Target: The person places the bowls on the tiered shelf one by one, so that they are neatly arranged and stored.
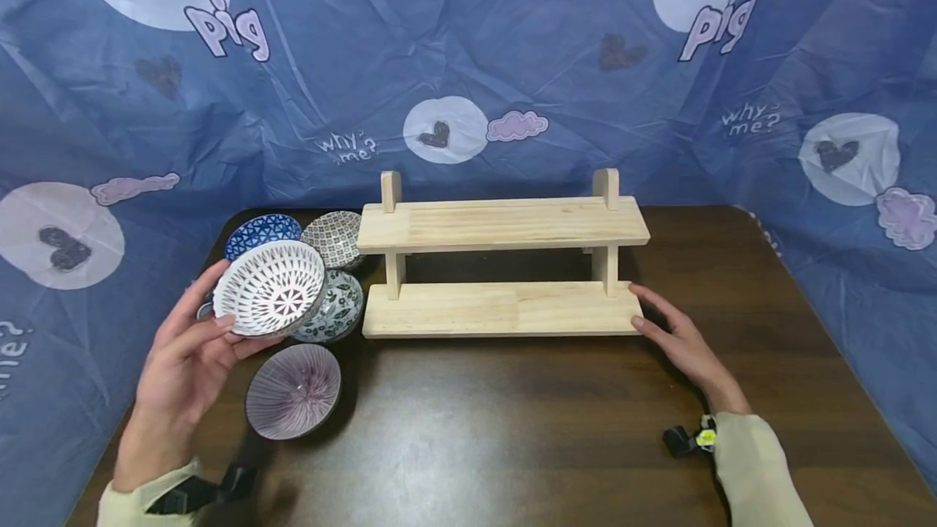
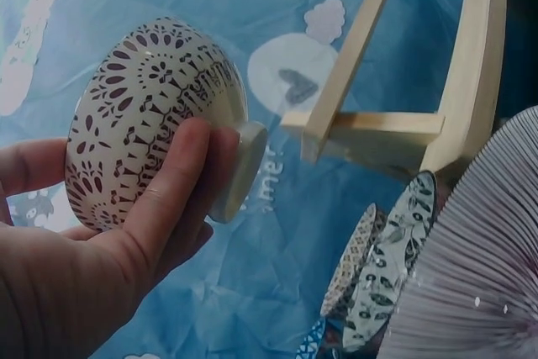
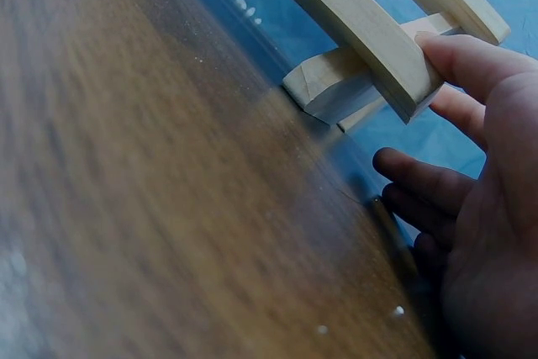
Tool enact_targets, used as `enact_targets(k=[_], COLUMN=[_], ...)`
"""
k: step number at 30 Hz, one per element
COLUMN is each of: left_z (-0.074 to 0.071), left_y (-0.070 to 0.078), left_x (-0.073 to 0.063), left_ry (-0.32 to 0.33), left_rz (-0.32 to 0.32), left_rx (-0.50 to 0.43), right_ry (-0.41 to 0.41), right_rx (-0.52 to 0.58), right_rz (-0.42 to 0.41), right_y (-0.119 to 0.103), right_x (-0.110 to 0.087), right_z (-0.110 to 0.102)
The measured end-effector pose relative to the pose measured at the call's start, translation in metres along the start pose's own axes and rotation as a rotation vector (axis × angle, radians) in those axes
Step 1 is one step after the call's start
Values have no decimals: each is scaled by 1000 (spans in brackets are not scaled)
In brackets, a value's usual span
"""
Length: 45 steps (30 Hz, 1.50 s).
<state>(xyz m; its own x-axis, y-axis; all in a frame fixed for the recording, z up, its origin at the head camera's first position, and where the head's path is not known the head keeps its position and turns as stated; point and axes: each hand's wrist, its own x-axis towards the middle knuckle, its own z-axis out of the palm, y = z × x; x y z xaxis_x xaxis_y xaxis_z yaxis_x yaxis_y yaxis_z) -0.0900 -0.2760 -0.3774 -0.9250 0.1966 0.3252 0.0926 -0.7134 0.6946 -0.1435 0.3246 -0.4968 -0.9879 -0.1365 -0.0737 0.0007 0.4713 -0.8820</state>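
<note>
My left hand grips a white bowl with a dark radiating pattern, held tilted above the other bowls. In the left wrist view, the fingers wrap the bowl's patterned outside close to its foot ring. At the right end of a two-tier wooden shelf, my right hand holds the lower board's corner between thumb and forefinger. The right wrist view shows that thumb on the board end, the other fingers loosely bent below. A purple streaked bowl sits on the table just right of my left hand.
Behind the held bowl stand a blue patterned bowl, a grey checked bowl and a leaf-patterned bowl, partly covered. They are left of the shelf on a dark wooden table. A blue printed cloth hangs behind and at the sides.
</note>
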Motion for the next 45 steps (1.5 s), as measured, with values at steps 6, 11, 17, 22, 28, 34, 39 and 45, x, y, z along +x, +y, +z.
enact_targets(k=[6,11,17,22,28,34,39,45], left_z=[8,13,21,28,36,42,48,55], left_y=[-3,-8,-13,-17,-22,-28,-34,-40], left_x=[8,15,24,30,40,48,54,62], left_ry=[24,61,103,146,184,203,194,176], left_rz=[-22,-48,-67,-102,-146,-165,-178,-187], left_rx=[70,88,87,127,218,238,229,222], right_ry=[0,0,1,-3,-3,-3,0,-1], right_rx=[16,14,8,9,12,11,9,8], right_rz=[-36,-35,-36,-37,-30,-27,-30,-30], right_y=[3,2,1,2,2,2,2,1], right_x=[0,0,1,0,0,0,0,0], right_z=[1,1,0,0,0,0,0,-1])
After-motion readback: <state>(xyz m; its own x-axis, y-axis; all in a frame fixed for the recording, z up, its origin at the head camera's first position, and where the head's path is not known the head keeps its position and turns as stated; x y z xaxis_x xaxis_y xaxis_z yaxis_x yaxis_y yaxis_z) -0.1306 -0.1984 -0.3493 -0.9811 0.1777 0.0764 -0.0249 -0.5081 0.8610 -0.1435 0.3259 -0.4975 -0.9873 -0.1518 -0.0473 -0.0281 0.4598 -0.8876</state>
